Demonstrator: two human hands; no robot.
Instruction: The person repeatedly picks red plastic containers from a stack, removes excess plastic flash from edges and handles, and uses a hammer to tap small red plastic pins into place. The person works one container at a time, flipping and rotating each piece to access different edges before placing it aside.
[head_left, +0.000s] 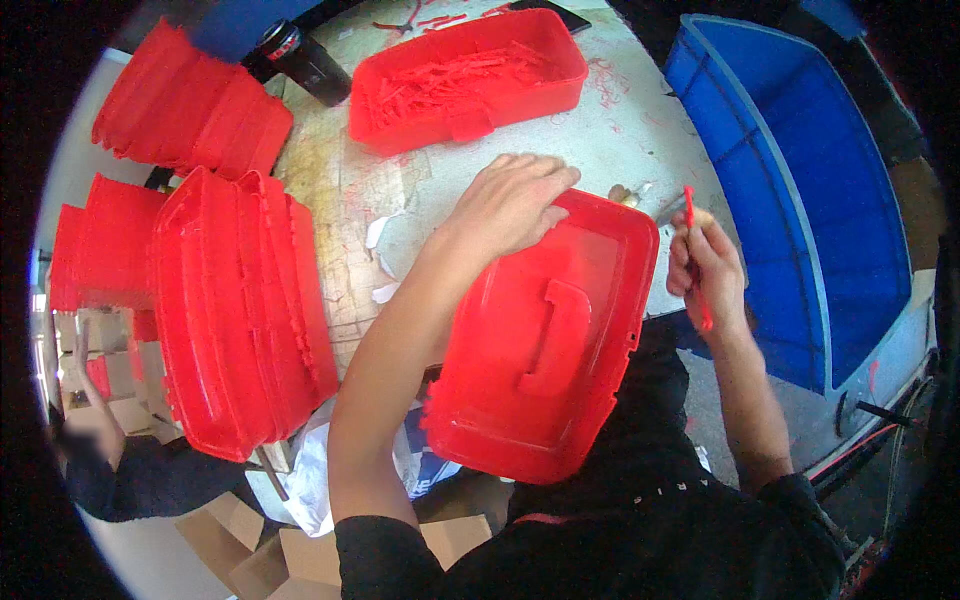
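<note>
A red plastic lid (545, 350) with a moulded handle lies tilted over the table's near edge and my lap. My left hand (512, 203) rests flat on its far corner, fingers closed over the rim. My right hand (706, 268) is off the lid's right side, gripping a thin red tool (697, 262) that stands nearly upright. The tool's tip is close to the lid's right edge.
A red tray (470, 80) full of red plastic trimmings sits at the table's far side. Stacks of red lids (240, 310) stand to the left, with more (190, 105) behind. A dark can (305, 62) stands far left. A blue bin (800, 190) is on the right.
</note>
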